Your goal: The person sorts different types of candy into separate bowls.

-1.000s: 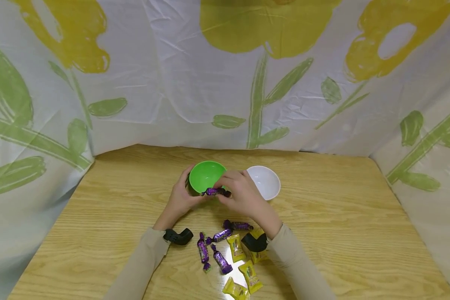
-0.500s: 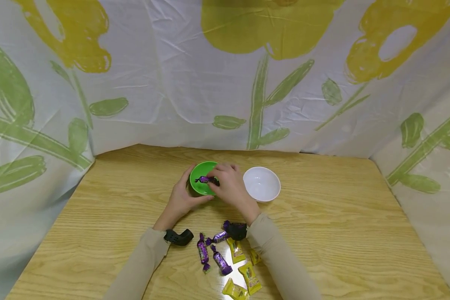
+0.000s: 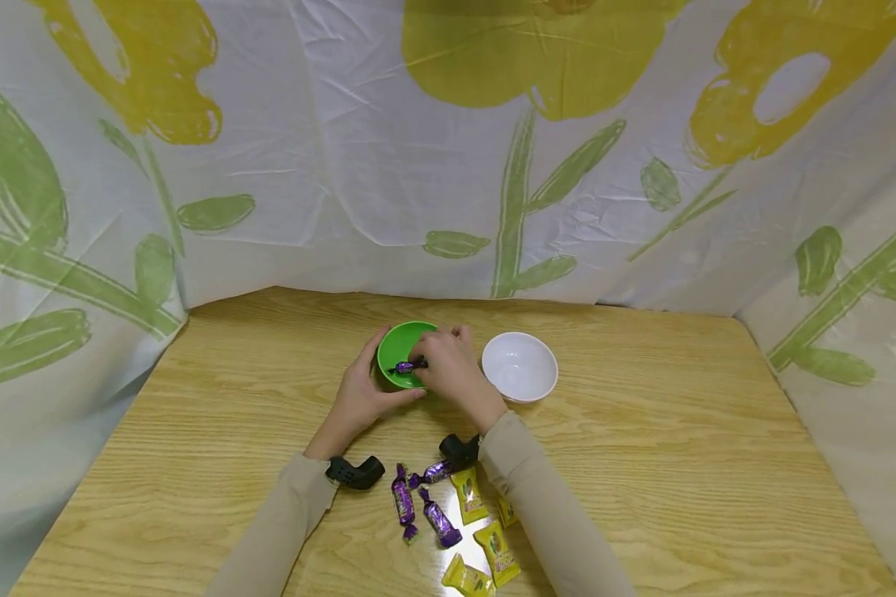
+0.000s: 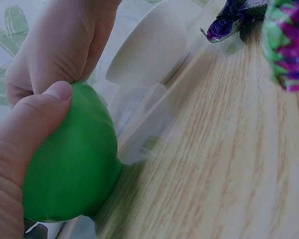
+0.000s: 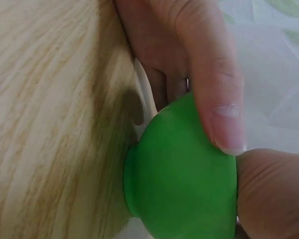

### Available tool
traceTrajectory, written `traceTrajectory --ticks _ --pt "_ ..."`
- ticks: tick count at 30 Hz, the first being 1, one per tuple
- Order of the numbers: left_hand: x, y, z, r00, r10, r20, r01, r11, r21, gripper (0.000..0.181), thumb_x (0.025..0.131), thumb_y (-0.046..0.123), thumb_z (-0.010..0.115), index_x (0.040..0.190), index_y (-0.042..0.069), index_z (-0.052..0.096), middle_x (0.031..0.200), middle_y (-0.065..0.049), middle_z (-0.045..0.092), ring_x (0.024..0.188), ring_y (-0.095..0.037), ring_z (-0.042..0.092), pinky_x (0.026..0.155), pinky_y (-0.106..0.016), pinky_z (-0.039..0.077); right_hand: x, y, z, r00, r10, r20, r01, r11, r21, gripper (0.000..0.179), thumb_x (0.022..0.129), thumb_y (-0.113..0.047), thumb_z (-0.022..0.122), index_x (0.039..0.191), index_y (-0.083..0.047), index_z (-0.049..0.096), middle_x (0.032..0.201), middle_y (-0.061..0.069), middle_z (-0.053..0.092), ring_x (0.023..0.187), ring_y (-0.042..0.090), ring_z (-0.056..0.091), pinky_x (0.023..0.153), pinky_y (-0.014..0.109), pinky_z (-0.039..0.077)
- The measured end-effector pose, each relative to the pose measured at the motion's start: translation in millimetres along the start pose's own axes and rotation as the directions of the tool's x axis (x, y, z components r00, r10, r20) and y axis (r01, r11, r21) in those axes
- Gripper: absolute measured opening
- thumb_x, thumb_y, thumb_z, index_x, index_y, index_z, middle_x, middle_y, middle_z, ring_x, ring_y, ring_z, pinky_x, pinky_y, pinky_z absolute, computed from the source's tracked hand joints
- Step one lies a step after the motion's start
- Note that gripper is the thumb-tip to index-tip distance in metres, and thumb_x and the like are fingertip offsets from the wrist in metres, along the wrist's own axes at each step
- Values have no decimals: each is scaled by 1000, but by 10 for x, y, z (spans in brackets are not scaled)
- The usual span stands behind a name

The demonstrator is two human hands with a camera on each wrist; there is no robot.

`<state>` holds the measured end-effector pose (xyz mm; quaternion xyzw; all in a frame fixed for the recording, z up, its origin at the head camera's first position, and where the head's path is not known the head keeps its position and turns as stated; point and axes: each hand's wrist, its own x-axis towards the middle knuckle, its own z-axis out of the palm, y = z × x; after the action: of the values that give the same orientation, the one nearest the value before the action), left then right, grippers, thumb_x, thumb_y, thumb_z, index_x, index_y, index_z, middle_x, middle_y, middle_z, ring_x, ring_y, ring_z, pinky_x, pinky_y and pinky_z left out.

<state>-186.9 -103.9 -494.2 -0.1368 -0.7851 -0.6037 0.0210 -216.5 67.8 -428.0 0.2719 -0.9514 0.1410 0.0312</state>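
A green bowl (image 3: 397, 344) stands toward the back of the wooden table. My left hand (image 3: 362, 393) grips it from the left, and in the left wrist view the thumb lies along the bowl's outside near the rim. My right hand (image 3: 451, 369) reaches down into the bowl, pinching a purple wrapped candy (image 3: 404, 367). One twisted end of that candy points left over the bowl's inside; its other end is hidden by the fingers. From the right wrist view, the bowl's foot (image 5: 131, 181) meets the table and the candy is out of sight.
Just right of the green bowl is a white bowl (image 3: 520, 367). Nearer the front lie several purple candies (image 3: 403, 502) and several yellow packets (image 3: 497, 551), some partly covered by the right sleeve and black wrist camera. A flowered cloth (image 3: 343, 166) hangs behind the table.
My right hand has carried the purple candy left from the green bowl's front rim and lowered it inside. The white bowl's left side came into view. My left hand stayed put.
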Motion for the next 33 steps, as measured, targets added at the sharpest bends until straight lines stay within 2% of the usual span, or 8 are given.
traceTrajectory --ticks 8,14,19,25,33 --pt "1 -27 -2 1000 10 4 -10 1000 -13 108 74 25 90 158 9 23 155 -10 37 142 -28 34 116 -50 28 60 -17 20 998 43 51 -42 999 -19 8 79 -16 84 85 -21 81 90 -7 73 86 17 60 83 43 30" --pt "-1 -25 -4 1000 13 5 -13 1000 -8 108 74 25 90 158 10 24 154 -9 38 141 -27 35 116 -49 28 52 -20 -3 997 41 68 -42 999 2 12 81 -20 84 93 -19 81 94 -5 74 90 18 61 85 44 30" --pt "2 -25 -10 1000 8 -4 -8 1000 -1 108 73 25 91 158 10 25 155 -8 37 142 -26 34 116 -49 27 25 -12 -37 1000 -16 -26 17 999 33 11 87 -19 77 98 -16 80 94 -4 75 90 19 62 86 46 31" --pt "14 -21 -6 1000 5 -8 -5 1000 12 107 73 27 91 157 10 26 154 -7 39 141 -26 36 116 -50 28 -67 -19 -154 984 -57 -169 76 992 104 8 90 -13 72 93 -14 79 88 -5 72 88 17 63 87 49 33" --pt "13 -36 1 1000 19 -6 -19 1000 16 107 74 25 90 157 8 25 152 -11 40 139 -29 38 116 -50 28 -363 -69 -314 977 -82 -198 115 980 164 4 88 -15 76 91 -15 80 87 -6 73 86 16 63 88 53 33"
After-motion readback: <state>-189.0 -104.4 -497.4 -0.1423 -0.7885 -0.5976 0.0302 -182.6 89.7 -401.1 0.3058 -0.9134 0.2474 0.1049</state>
